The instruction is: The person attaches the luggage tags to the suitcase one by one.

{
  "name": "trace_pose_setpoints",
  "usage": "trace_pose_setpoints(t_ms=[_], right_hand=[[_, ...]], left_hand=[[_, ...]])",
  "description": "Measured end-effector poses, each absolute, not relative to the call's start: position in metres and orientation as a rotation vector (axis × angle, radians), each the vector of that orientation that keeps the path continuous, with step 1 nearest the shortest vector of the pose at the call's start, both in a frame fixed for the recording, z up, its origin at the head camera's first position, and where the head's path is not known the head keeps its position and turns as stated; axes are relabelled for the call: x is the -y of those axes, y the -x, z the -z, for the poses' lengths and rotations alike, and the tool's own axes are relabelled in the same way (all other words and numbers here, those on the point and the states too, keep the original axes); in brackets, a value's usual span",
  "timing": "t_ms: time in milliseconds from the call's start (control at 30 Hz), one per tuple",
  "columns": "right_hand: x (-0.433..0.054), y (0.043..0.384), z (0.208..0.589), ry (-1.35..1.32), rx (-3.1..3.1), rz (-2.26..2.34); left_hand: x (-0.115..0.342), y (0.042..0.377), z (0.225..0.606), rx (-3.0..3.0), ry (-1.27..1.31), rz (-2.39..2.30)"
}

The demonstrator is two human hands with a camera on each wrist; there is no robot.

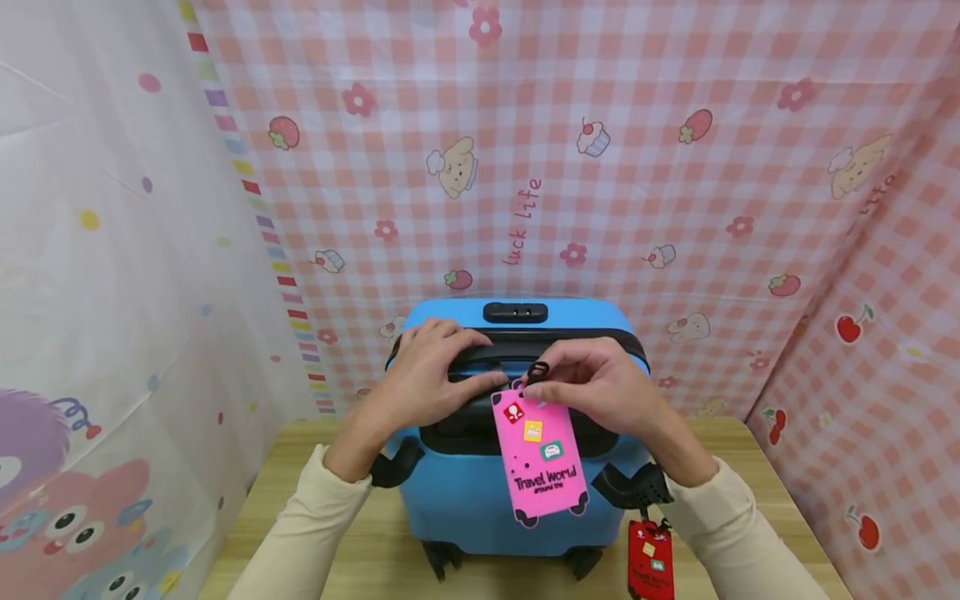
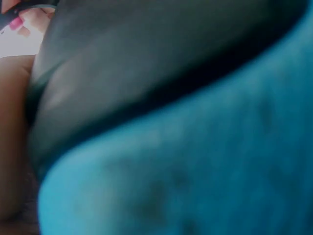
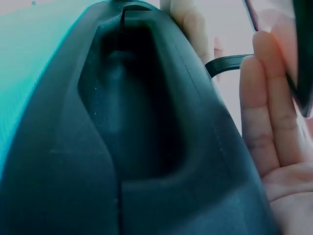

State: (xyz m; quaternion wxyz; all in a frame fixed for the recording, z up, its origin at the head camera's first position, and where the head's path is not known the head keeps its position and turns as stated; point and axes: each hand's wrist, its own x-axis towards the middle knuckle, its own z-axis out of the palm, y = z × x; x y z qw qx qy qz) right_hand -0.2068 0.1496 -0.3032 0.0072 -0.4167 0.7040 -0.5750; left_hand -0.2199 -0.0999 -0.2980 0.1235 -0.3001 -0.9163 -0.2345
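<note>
A blue suitcase (image 1: 450, 500) stands upright with a black top handle (image 1: 517, 346). My left hand (image 1: 431, 371) grips the handle from the left, fingers over its top and thumb stretched below it toward the black strap. A pink luggage tag (image 1: 540, 467) with "Travel World" lettering hangs in front of the suitcase. By its black strap (image 1: 538, 371), near the top of the tag, my right hand (image 1: 600, 379) pinches it between thumb and fingers. In the right wrist view the strap (image 3: 227, 63) runs from behind the dark handle side to my right fingers (image 3: 269, 103).
A red luggage tag (image 1: 651, 558) lies right of the suitcase on the wooden table (image 1: 352, 550). A black combination lock (image 1: 515, 312) sits on the suitcase top. Patterned curtains (image 1: 637, 208) stand close behind and on both sides.
</note>
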Motion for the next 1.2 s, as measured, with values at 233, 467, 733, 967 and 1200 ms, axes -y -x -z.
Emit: trace_pose_setpoints(t_ms=[233,467,733,967,1200], right_hand=[[-0.141,0.210,0.296,1.245,-2.216,1.739],[-0.133,0.214,0.297,1.288,-2.159,1.751],[-0.135,0.214,0.300,1.307,-2.108,1.755],[-0.134,0.215,0.299,1.325,-2.081,1.736],[-0.132,0.215,0.299,1.312,-2.065,1.743]], left_hand=[[0.097,0.223,0.297,2.641,0.887,0.768],[0.090,0.224,0.293,2.679,0.829,0.884],[0.087,0.226,0.286,2.739,0.676,1.137],[0.084,0.224,0.283,2.786,0.512,1.263],[0.083,0.223,0.283,2.812,0.440,1.270]])
